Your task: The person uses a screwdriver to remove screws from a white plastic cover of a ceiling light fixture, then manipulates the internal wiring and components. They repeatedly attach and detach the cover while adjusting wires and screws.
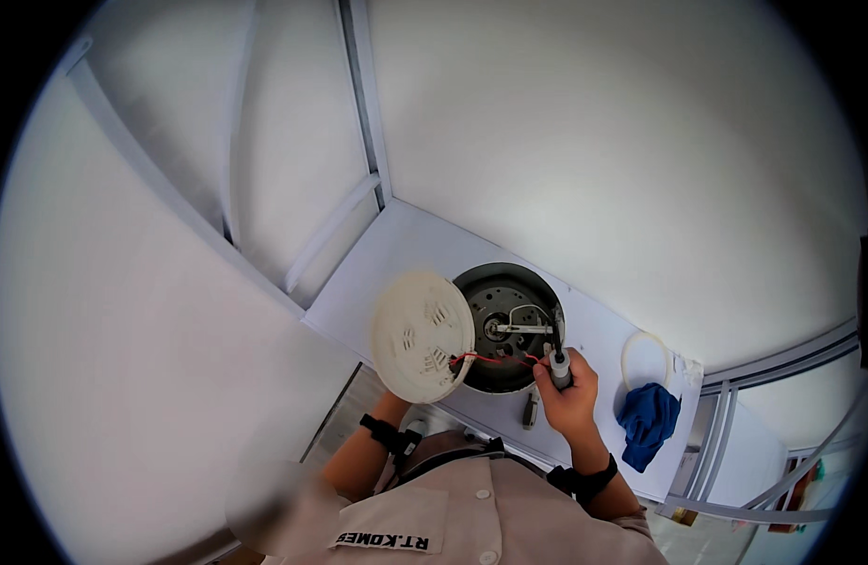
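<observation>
Mostly, the cream disc [417, 331] hides the left hand [392, 405] behind it.

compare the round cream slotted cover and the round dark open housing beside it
The round cream slotted cover is pale; the round dark open housing is dark grey inside. The cover shows clusters of slots, whereas the housing holds a white bracket. The cover looks shallow, the housing deep. Both are round.
</observation>
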A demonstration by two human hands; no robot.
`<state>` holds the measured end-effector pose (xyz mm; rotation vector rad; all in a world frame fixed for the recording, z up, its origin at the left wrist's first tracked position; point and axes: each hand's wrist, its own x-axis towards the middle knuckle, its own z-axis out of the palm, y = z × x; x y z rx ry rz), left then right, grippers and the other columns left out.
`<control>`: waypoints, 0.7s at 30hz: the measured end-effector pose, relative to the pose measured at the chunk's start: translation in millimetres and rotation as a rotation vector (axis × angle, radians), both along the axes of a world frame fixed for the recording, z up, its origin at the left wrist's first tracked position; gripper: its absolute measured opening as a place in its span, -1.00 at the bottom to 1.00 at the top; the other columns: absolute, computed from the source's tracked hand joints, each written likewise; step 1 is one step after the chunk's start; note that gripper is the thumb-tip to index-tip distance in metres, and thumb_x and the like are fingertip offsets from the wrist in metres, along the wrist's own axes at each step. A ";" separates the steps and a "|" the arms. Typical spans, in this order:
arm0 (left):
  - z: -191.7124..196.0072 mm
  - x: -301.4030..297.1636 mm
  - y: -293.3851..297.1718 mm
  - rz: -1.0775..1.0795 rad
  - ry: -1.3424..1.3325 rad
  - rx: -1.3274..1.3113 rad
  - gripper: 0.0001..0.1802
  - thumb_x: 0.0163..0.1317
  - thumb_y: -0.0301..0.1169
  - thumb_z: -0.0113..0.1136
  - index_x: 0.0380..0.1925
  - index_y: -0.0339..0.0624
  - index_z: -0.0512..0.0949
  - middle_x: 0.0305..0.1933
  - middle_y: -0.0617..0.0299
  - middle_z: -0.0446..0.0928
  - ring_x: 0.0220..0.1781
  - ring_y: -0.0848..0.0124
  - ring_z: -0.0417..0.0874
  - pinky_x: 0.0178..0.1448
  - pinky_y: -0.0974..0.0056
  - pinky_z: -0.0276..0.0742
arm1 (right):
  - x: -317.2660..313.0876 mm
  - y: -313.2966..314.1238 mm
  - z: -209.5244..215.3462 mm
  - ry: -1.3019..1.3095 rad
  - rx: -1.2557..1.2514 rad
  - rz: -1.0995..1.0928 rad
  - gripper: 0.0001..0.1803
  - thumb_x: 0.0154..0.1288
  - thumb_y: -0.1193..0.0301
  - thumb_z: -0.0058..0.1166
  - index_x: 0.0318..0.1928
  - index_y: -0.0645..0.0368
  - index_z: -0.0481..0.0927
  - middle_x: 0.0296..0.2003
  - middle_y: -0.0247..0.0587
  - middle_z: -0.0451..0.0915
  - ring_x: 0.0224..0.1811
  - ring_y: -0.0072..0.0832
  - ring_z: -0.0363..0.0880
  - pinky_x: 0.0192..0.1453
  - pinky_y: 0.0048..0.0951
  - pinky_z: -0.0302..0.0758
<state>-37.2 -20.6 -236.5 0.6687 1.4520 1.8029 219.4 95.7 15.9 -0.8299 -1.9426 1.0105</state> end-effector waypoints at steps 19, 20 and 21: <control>-19.3 -43.4 -43.4 0.058 -0.378 0.142 -0.59 0.59 -0.31 0.08 0.32 -0.25 0.42 0.19 -0.01 0.66 0.04 0.06 0.76 0.19 -0.01 0.72 | -5.4 -2.1 -9.0 -0.069 0.179 0.035 -0.77 0.11 0.63 0.33 -0.19 0.23 0.64 -0.30 -0.07 0.68 -0.29 -0.11 0.72 -0.20 -0.30 0.62; -21.0 -50.7 -49.5 0.069 -0.446 0.174 -0.59 0.59 -0.31 0.08 0.32 -0.25 0.42 0.19 -0.01 0.66 0.04 0.06 0.76 0.19 -0.01 0.72 | -6.9 -2.6 -8.1 -0.062 0.176 0.028 -0.77 0.11 0.63 0.33 -0.19 0.23 0.64 -0.30 -0.06 0.68 -0.29 -0.10 0.72 -0.20 -0.30 0.62; -16.7 -55.8 -53.1 0.084 -0.514 0.203 -0.60 0.58 -0.32 0.08 0.31 -0.25 0.42 0.19 -0.01 0.66 0.04 0.06 0.76 0.19 -0.01 0.72 | -7.5 -2.6 -7.7 -0.054 0.173 0.022 -0.77 0.11 0.63 0.33 -0.19 0.23 0.64 -0.31 -0.06 0.68 -0.29 -0.10 0.72 -0.20 -0.30 0.62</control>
